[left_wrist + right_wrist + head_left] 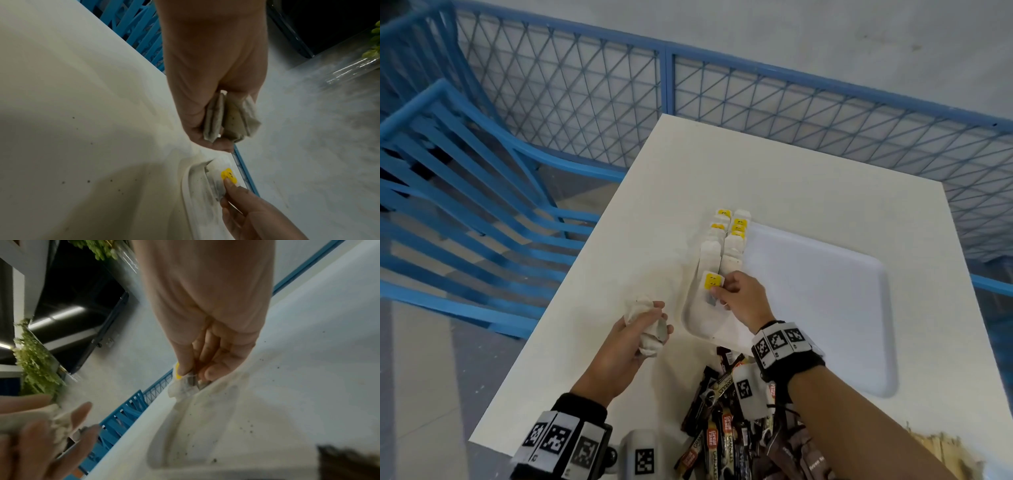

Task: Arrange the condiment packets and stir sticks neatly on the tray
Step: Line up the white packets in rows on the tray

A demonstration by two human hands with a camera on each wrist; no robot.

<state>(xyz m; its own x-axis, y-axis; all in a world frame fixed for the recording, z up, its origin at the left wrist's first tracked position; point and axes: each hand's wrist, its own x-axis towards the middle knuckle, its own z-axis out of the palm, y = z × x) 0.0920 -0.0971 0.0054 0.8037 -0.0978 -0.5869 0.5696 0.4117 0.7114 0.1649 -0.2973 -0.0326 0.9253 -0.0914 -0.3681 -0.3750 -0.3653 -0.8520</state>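
The white table [791,178] is carrying a white tray [825,291], with a heap of dark sachets [726,428] spilling over its near edge. White packets [726,240] with yellow tags are lining up along the tray's left edge. The right hand [743,294] is pinching one more packet [712,284] down at that row's near end, and the left hand [633,339], just off the tray's near-left corner, is curling round a small bunch [650,329] of packets.

A café-like seating corner, indoors or on a terrace: a white table [774,178] with a serving tray [825,291] and piled drink sachets [722,428], a blue slatted chair [465,192] to the left, a blue mesh railing [722,89] beyond, grey concrete floor [791,24], and potted greenery [35,360].
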